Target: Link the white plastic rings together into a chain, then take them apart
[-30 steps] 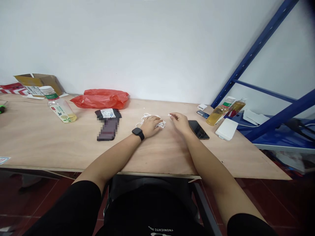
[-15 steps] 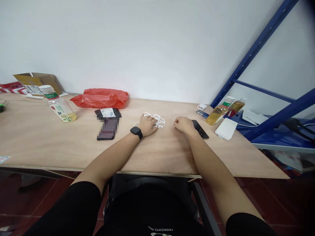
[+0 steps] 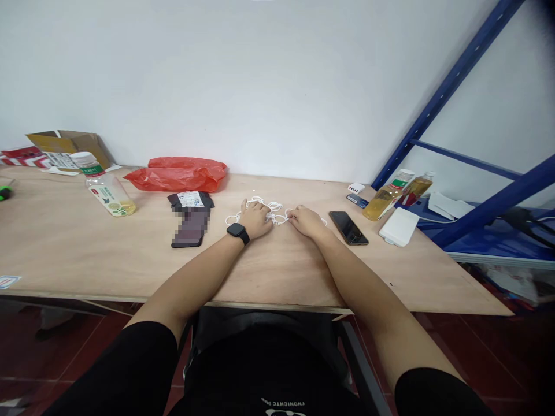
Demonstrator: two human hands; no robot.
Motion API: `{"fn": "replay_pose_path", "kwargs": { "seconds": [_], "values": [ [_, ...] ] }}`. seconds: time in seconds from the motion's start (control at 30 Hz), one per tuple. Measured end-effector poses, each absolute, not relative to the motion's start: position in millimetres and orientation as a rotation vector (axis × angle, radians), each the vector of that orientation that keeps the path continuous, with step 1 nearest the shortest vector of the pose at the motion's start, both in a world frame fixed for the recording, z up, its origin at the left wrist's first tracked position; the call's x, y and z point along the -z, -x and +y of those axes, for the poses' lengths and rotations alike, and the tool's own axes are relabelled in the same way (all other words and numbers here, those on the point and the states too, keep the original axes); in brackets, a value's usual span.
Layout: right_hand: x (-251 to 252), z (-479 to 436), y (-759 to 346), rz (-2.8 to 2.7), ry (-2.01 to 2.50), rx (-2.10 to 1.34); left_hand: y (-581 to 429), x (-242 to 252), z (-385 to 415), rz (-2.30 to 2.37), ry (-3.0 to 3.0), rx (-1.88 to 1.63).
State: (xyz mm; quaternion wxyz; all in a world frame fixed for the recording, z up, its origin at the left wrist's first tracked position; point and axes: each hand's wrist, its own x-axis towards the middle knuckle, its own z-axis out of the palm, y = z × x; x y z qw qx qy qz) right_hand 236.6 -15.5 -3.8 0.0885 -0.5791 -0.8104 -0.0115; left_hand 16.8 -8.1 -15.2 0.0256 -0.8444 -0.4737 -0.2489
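Rings (image 3: 274, 206) spread wider mid-frame than half a second ago; your right hand (image 3: 306, 220), now further left, pinches one; your left hand (image 3: 256, 219) covers others, its grip unclear.

Left grip (image 3: 256, 221) palm-down, right grip (image 3: 306, 221) pinched

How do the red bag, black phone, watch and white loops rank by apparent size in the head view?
Largest to smallest:
1. Red bag, clearly the largest
2. Black phone
3. Watch, strap included
Unranked: white loops, spread out and partly covered, so their full size is unsure.
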Motion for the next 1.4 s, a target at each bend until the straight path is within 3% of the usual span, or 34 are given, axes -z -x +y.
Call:
{"fn": "replay_pose_path", "kwargs": {
  "seconds": [0.17,0.37,0.5,0.77,1.13,1.4],
  "values": [
    [6,-20,-243,-2.292,1.444,-0.177,-20,14,-8,-1.269,2.681,0.925],
    [3,-24,-232,-2.017,1.049,-0.823,-23,11,-9,-1.004,2.776,1.071],
    [4,-25,-227,-1.843,0.980,-1.032,-23,9,-10,-1.020,2.833,1.165],
    [1,-28,-221,-1.639,0.984,-0.926,-25,7,-14,-1.016,2.842,1.490],
    [7,-33,-219,-1.752,1.098,-0.610,-25,6,-16,-1.112,2.743,1.321],
    [0,-44,-208,-1.666,1.038,-0.700,-30,7,-21,-1.150,2.723,1.399]
  ]
}}
